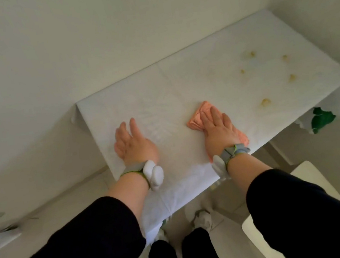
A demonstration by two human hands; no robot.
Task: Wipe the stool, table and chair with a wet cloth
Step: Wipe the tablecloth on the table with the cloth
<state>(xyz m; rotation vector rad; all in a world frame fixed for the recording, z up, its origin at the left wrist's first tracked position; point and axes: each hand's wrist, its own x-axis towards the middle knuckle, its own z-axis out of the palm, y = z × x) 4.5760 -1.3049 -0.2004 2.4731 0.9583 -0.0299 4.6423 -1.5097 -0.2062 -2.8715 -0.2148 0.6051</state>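
The table (180, 80) in front of me wears a white cover that hangs down over its left and right ends. My left hand (133, 143) rests on it near the left end with the fingers straight, and my right hand (218, 127) lies flat on a folded pink cloth (195, 119) near the middle of the near edge. Several yellowish stains (265, 101) dot the cover to the right of the cloth.

I've got the right grip (218, 130) flat on a folded orange cloth (195, 120) on the white-covered worktop (159, 83), left grip (133, 143) on the worktop to its left, yellowish stains (266, 102) farther right.
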